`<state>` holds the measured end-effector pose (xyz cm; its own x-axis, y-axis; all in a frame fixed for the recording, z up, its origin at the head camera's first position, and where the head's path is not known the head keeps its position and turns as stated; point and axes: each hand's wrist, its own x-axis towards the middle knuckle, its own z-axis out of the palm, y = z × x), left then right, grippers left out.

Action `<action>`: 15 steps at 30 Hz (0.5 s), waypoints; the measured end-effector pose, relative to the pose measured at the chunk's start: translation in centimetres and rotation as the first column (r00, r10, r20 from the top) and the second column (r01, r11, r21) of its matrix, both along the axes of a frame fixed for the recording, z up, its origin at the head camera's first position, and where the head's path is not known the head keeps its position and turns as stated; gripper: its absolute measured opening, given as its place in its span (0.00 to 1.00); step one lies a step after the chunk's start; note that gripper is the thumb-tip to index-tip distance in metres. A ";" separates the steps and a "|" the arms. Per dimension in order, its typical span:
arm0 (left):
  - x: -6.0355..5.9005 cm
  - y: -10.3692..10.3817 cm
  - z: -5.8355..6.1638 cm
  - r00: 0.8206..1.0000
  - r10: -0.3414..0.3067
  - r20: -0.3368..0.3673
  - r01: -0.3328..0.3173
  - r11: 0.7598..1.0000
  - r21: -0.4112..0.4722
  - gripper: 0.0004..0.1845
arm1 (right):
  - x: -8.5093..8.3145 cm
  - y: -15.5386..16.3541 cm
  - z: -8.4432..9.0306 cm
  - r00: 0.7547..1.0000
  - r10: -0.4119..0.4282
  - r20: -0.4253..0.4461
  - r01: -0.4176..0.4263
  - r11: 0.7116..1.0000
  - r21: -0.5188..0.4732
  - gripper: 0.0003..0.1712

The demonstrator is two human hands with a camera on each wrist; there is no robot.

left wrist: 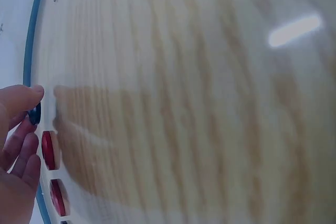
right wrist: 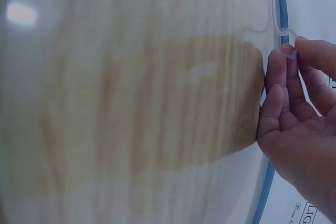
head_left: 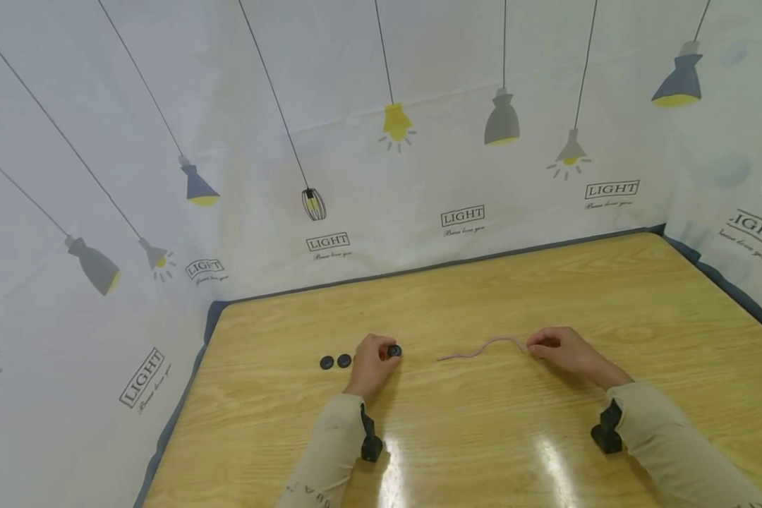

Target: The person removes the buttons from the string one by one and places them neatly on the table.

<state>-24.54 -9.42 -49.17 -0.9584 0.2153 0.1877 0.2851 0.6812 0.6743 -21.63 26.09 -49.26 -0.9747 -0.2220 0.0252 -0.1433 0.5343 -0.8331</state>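
Observation:
My left hand (head_left: 371, 361) pinches a dark round button (head_left: 394, 351) between thumb and fingers, its face turned up toward the head camera. Just left of that hand, two more dark buttons (head_left: 344, 360) lie side by side on the table; these buttons (left wrist: 49, 150) look reddish in the left wrist view. Farther right, a thin pale purple string (head_left: 482, 346) stretches in a wavy line. Its right end is pinched between the thumb and fingertips of my right hand (head_left: 561, 348). In the right wrist view the string (right wrist: 272, 3) runs up from the fingertips.
A wood-grain table (head_left: 482, 423) spreads under both hands, with a dark blue border (head_left: 381, 274) along its back edge. White curtains (head_left: 419, 169) printed with hanging lamps enclose the back and sides. Each wrist wears a black camera mount (head_left: 371, 446).

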 end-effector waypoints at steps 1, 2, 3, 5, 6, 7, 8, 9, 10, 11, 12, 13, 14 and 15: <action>0.0 0.0 -0.1 1.000 -0.006 -0.006 0.006 1.000 -0.004 0.14 | 0.0 0.0 -0.1 1.000 -0.001 0.001 0.001 1.000 -0.002 0.11; -0.1 -0.1 -0.1 1.000 -0.012 -0.009 0.011 1.000 -0.008 0.14 | 0.0 0.1 -0.1 1.000 -0.001 0.003 0.001 1.000 -0.003 0.11; -0.1 -0.1 -0.2 1.000 -0.019 -0.014 0.019 1.000 -0.015 0.14 | 0.0 0.1 -0.2 1.000 0.001 0.004 -0.001 1.000 -0.005 0.11; -0.2 -0.2 -0.3 0.999 -0.031 -0.019 0.031 0.999 -0.022 0.14 | 0.0 0.1 -0.2 1.000 0.002 0.002 -0.002 1.000 -0.007 0.11; -0.3 -0.2 -0.4 0.999 -0.039 -0.024 0.039 0.999 -0.027 0.14 | 0.0 0.1 -0.2 1.000 0.001 0.001 -0.001 1.000 -0.008 0.11; -0.3 -0.2 -0.5 0.998 -0.048 -0.030 0.047 0.998 -0.031 0.14 | 0.0 0.1 -0.2 1.000 0.000 0.002 0.000 1.000 -0.010 0.11; -0.3 -0.2 -0.5 0.998 -0.053 -0.030 0.052 0.998 -0.033 0.14 | 0.0 0.1 -0.2 1.000 0.000 0.003 0.000 1.000 -0.012 0.11; -0.4 -0.1 -0.5 0.998 -0.060 -0.033 0.059 0.998 -0.036 0.14 | 0.0 0.1 -0.2 1.000 0.003 0.001 -0.003 1.000 -0.012 0.11; -0.4 -0.1 -0.4 0.997 -0.065 -0.035 0.064 0.997 -0.036 0.14 | 0.1 0.1 -0.1 1.000 0.001 0.001 -0.001 1.000 -0.012 0.11; -0.4 -0.1 -0.4 0.997 -0.071 -0.037 0.069 0.997 -0.038 0.14 | 0.1 0.1 -0.1 1.000 0.001 0.002 -0.001 1.000 -0.012 0.11; -0.4 0.0 -0.3 0.997 -0.074 -0.036 0.072 0.997 -0.041 0.15 | 0.1 0.1 -0.1 1.000 0.001 0.002 -0.001 1.000 -0.011 0.11; -0.4 0.0 -0.3 0.996 -0.076 -0.037 0.075 0.996 -0.043 0.15 | 0.1 0.1 -0.1 1.000 0.002 0.001 -0.002 1.000 -0.010 0.11; -0.4 0.0 -0.2 0.996 -0.077 -0.036 0.076 0.996 -0.045 0.14 | 0.1 0.1 -0.1 1.000 0.003 0.001 -0.003 1.000 -0.009 0.11; -0.4 0.0 -0.2 0.996 -0.079 -0.037 0.077 0.996 -0.046 0.14 | 0.0 0.1 -0.1 1.000 0.004 -0.001 -0.004 1.000 -0.007 0.11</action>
<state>-24.93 -9.41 -49.35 -0.9304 0.2984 0.2130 0.3642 0.6849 0.6311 -21.60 26.23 -49.31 -0.9737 -0.2262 0.0277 -0.1463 0.5276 -0.8368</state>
